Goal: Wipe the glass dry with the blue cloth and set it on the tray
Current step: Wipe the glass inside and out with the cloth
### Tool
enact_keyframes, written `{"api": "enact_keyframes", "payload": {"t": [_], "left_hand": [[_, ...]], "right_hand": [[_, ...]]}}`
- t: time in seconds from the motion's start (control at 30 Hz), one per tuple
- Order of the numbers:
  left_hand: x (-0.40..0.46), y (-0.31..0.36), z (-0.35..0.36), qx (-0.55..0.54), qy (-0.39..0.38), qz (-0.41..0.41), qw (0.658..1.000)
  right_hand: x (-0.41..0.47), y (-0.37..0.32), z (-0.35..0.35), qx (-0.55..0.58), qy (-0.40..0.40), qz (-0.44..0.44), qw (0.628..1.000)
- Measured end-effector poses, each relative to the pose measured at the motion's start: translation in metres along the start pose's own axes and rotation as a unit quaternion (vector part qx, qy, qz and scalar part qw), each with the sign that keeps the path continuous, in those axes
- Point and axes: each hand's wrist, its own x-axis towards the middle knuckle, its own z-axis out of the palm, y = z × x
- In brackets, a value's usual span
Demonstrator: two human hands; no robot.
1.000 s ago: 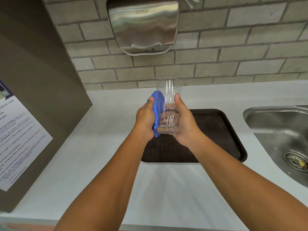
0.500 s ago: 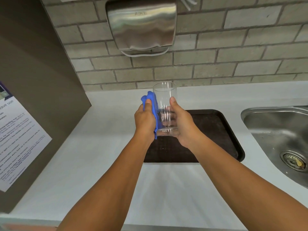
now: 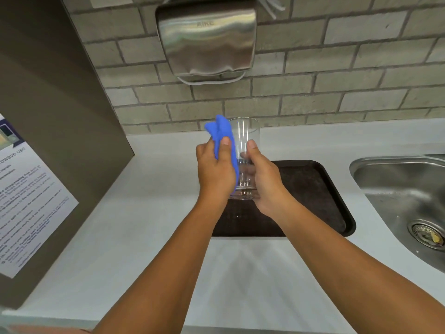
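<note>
I hold a clear tall glass (image 3: 245, 138) upright in the air above the left end of a dark brown tray (image 3: 310, 189). My right hand (image 3: 265, 182) grips the glass around its lower half. My left hand (image 3: 214, 172) presses a blue cloth (image 3: 221, 133) against the glass's left side, thumb on top of the cloth. The top of the cloth sticks up beside the rim. The glass's lower left part is hidden by the cloth and my fingers.
The tray lies on a pale grey counter (image 3: 156, 213). A steel sink (image 3: 404, 201) with a drain sits to the right. A steel hand dryer (image 3: 207, 37) hangs on the brick wall. A brown cabinet side with a printed notice (image 3: 26, 201) stands at the left.
The left hand has slid the cloth upward along the glass's side, so more cloth shows beside the rim. The glass stays in my right hand, shifted slightly left over the two earlier frames.
</note>
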Motion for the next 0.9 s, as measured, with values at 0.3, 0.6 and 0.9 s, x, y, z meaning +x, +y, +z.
{"api": "enact_keyframes", "payload": {"t": [0.3, 0.6, 0.9], "left_hand": [[-0.002, 0.006, -0.007, -0.113, -0.019, -0.157, 0.981], [0.005, 0.005, -0.01, -0.189, -0.046, -0.246, 0.95], [0.003, -0.01, -0.012, -0.223, -0.012, -0.273, 0.936]], "right_hand": [[0.0, -0.002, 0.002, 0.004, -0.006, 0.014, 1.0], [0.001, -0.007, -0.005, 0.033, -0.082, 0.015, 0.996], [0.001, 0.001, 0.004, -0.016, 0.042, -0.012, 0.999]]}}
